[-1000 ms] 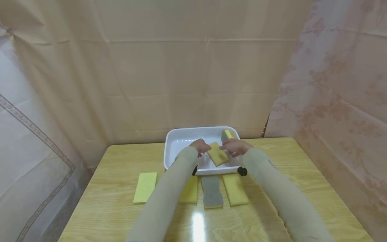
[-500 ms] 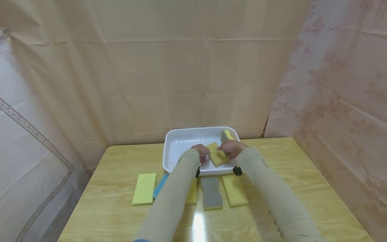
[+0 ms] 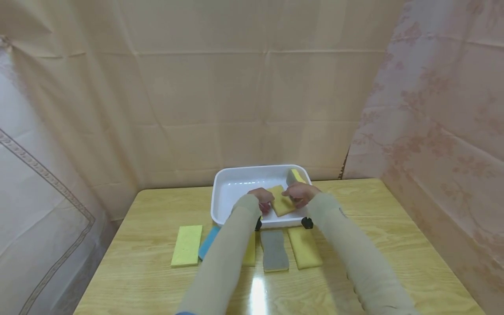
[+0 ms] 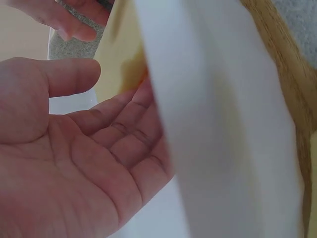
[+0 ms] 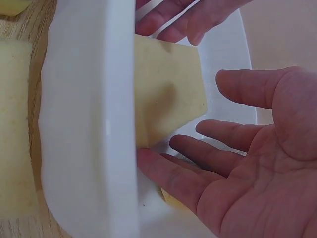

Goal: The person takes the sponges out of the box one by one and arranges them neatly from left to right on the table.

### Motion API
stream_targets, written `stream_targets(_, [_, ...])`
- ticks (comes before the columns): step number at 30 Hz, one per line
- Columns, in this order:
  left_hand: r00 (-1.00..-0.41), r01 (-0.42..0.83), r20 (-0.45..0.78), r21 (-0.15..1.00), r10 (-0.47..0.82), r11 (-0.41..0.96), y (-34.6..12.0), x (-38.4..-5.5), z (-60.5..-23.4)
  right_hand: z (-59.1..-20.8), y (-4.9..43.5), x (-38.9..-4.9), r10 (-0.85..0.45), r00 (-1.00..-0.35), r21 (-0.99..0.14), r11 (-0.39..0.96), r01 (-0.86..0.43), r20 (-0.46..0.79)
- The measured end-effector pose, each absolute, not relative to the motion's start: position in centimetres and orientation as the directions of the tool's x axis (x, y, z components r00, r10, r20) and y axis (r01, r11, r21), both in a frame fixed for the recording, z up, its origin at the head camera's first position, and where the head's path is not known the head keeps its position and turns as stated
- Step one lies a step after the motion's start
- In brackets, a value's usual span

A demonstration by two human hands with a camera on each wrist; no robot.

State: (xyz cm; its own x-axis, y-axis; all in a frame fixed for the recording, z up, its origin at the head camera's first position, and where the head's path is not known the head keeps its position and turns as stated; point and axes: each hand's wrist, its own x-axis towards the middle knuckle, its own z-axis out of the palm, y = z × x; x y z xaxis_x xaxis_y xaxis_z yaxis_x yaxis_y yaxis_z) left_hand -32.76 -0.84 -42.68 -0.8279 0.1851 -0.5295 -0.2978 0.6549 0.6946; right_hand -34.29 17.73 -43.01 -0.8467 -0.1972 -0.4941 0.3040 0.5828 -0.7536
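A yellow sponge [image 3: 281, 202] lies in the right half of a white tray [image 3: 232, 173], slightly turned. My left hand [image 3: 261, 197] is at its left side; in the left wrist view the fingers [image 4: 131, 124] reach along its edge while the thumb stands apart. On the opposite side, my right hand [image 3: 301, 193] has its fingers extended, and a fingertip meets the sponge's edge in the right wrist view. Neither hand wraps round it. Behind the right hand, a grey-and-yellow sponge [image 3: 294, 176] leans in the tray's far right corner.
In front of the tray, a row of sponges lies on the wooden table [image 3: 157, 210]: pale yellow [image 3: 187, 246], blue [image 3: 208, 243], yellow [image 3: 250, 253] partly under the left sleeve, grey [image 3: 274, 251], and another yellow one [image 3: 305, 248]. A beige curtain [image 3: 197, 109] hangs behind the table.
Both hands have drawn slightly closer together, and the yellow sponge between them has turned a little straighter. The left forearm has shifted right, uncovering the blue sponge.
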Motion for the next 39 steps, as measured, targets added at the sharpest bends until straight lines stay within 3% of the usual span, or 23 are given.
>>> stream_targets(18, [-0.836, -0.335, -0.521, 0.733, 0.172, 0.592, -0.60, -32.83, -43.35, -43.19, 17.59, -33.79, -0.175, -0.844, -0.765, 0.543, 0.346, -0.506])
stream_targets(39, [-0.834, -0.299, -0.521, 0.704, 0.182, 0.644, -0.70, -33.03, -43.59, -43.60, 17.55, -33.67, -0.158, -0.849, -0.756, 0.556, 0.345, -0.504])
